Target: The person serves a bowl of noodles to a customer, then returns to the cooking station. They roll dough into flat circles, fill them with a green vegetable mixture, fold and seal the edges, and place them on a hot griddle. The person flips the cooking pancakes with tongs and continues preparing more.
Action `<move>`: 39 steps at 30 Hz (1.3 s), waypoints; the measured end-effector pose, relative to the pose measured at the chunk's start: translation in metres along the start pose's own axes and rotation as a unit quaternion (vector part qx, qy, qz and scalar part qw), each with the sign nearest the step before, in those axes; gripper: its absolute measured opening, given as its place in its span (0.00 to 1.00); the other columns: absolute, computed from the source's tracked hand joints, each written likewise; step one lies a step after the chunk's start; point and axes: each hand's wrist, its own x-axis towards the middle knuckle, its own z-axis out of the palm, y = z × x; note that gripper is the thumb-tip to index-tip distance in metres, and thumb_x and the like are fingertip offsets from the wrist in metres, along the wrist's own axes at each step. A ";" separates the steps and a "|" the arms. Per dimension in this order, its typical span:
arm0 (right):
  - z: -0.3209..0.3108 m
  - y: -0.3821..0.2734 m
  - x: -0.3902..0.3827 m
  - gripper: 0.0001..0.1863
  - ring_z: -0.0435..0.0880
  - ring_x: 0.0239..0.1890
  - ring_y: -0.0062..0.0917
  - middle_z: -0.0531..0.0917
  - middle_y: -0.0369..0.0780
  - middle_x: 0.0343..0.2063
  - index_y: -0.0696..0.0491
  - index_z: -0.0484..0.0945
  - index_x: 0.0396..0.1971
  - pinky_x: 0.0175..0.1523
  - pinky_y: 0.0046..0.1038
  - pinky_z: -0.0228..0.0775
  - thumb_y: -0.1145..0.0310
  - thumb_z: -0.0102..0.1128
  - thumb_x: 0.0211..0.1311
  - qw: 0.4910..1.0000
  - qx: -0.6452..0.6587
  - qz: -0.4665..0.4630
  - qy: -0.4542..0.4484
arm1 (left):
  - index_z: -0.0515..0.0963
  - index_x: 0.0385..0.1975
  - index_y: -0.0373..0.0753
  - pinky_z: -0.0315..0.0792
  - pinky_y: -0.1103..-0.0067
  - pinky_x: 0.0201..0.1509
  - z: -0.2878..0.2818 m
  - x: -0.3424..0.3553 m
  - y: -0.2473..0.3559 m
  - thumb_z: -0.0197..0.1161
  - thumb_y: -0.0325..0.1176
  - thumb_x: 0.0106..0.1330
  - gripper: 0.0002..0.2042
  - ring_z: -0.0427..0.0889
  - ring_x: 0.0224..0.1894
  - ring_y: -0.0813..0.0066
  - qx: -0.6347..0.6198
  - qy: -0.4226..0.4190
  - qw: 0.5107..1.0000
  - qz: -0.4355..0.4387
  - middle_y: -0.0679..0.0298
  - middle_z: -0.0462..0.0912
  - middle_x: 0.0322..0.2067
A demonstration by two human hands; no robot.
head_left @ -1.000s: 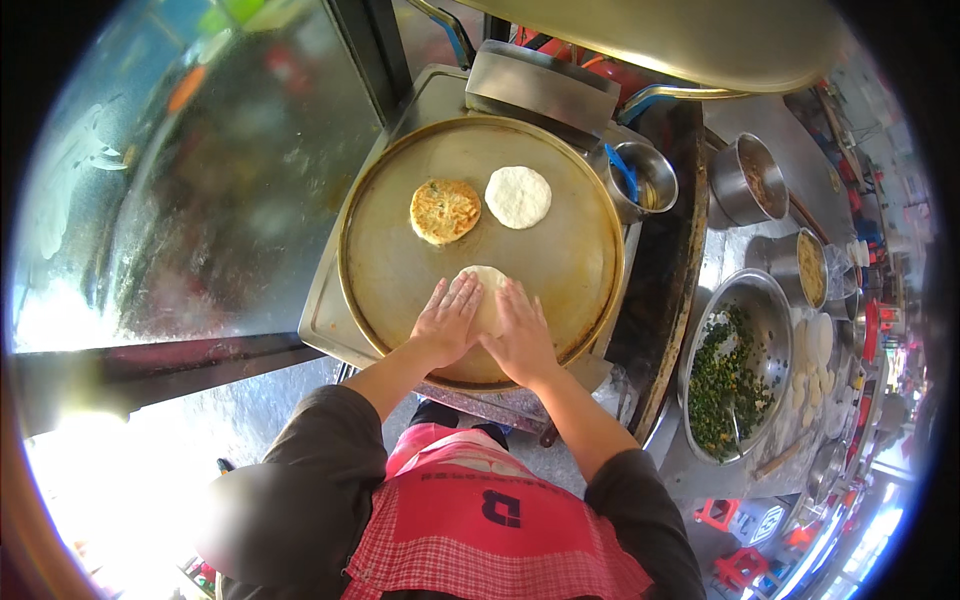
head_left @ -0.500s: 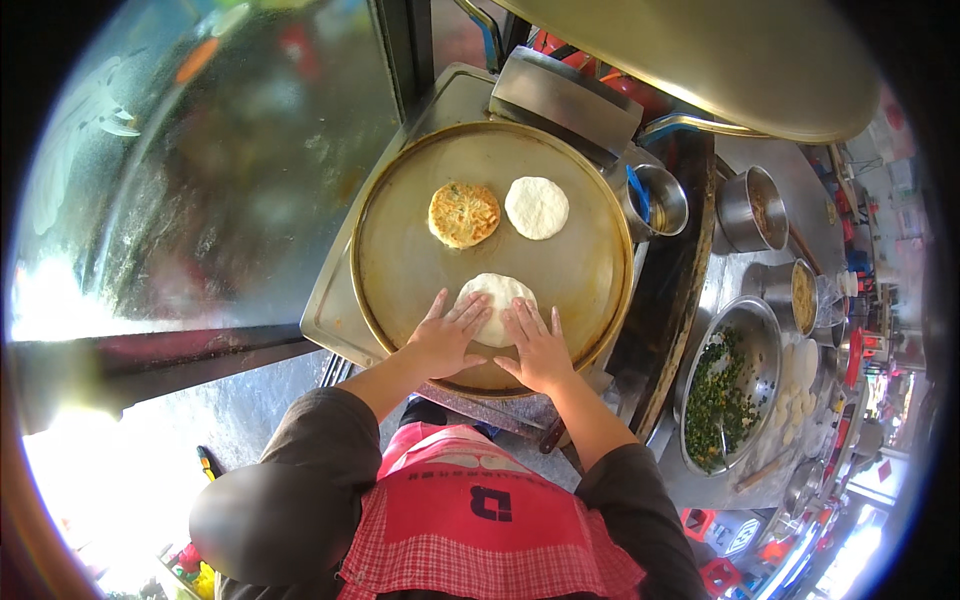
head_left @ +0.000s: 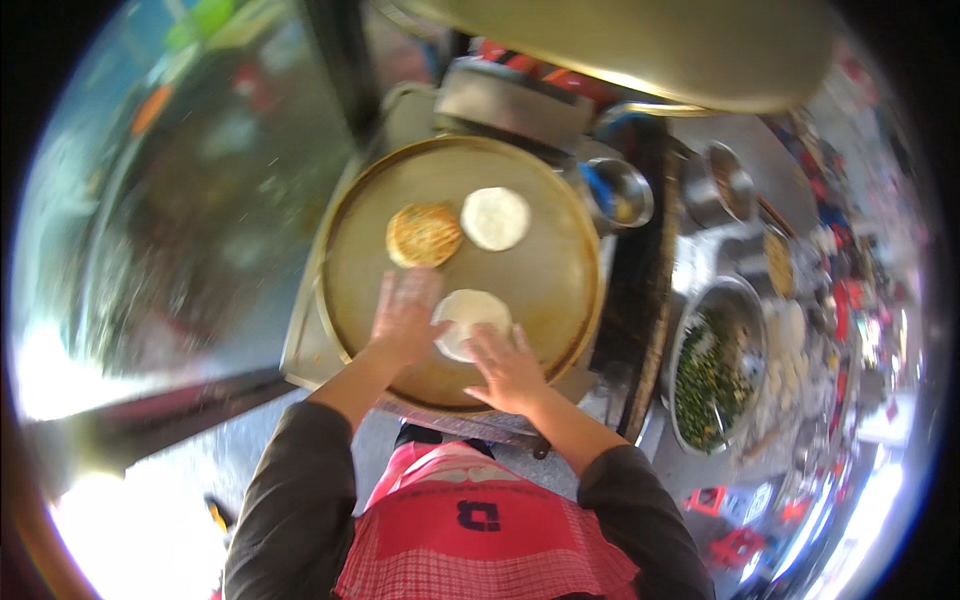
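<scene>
A large round metal griddle (head_left: 525, 290) carries a browned flatbread (head_left: 422, 234) at centre-left, a pale raw round (head_left: 495, 218) beside it and another pale dough round (head_left: 470, 315) nearer me. My left hand (head_left: 404, 315), blurred by motion, has its fingers spread over the griddle just left of the near round, below the browned one. My right hand (head_left: 505, 365) lies open with fingertips on the lower right of the near round. Part of that round is hidden under these fingers.
A glass panel (head_left: 170, 230) stands at left, a large metal lid (head_left: 640, 35) above. Right are a small pot with blue utensil (head_left: 625, 190), steel pots (head_left: 725, 180), a bowl of chopped greens (head_left: 710, 390) and dough rounds (head_left: 788, 355). A pink apron (head_left: 478, 560) shows below.
My left hand has lifted off the near dough and moved up and leftward toward the browned flatbread. My right hand stays on the dough's lower right. The view has shifted and blurred.
</scene>
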 end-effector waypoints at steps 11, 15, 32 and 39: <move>-0.003 -0.003 0.075 0.38 0.46 0.74 0.34 0.52 0.43 0.71 0.51 0.60 0.67 0.73 0.53 0.34 0.45 0.53 0.62 0.997 0.041 0.061 0.038 | 0.48 0.71 0.38 0.27 0.59 0.76 -0.042 0.081 -0.045 0.43 0.58 0.70 0.37 0.41 0.75 0.72 0.004 -0.089 0.994 -0.056 0.63 0.49 0.72; -0.023 -0.016 0.050 0.35 0.49 0.73 0.39 0.54 0.46 0.70 0.53 0.60 0.66 0.72 0.52 0.40 0.51 0.55 0.63 0.988 0.084 0.079 0.102 | 0.47 0.71 0.38 0.28 0.60 0.76 -0.027 0.072 -0.032 0.43 0.56 0.70 0.37 0.38 0.75 0.67 0.055 -0.013 0.997 0.059 0.60 0.45 0.73; -0.042 -0.096 -0.142 0.35 0.59 0.69 0.44 0.56 0.48 0.69 0.53 0.58 0.66 0.69 0.39 0.56 0.63 0.59 0.61 0.950 0.255 0.022 0.181 | 0.70 0.57 0.32 0.60 0.63 0.68 -0.006 -0.049 0.076 0.57 0.39 0.67 0.22 0.64 0.66 0.55 -0.290 0.033 0.936 0.196 0.51 0.67 0.63; -0.031 -0.075 -0.310 0.33 0.62 0.67 0.43 0.59 0.47 0.67 0.51 0.63 0.64 0.68 0.39 0.59 0.66 0.63 0.58 0.919 0.277 0.024 0.281 | 0.76 0.49 0.32 0.70 0.73 0.57 0.037 -0.131 0.246 0.52 0.30 0.68 0.14 0.78 0.50 0.70 -0.799 -0.208 0.563 0.043 0.58 0.80 0.46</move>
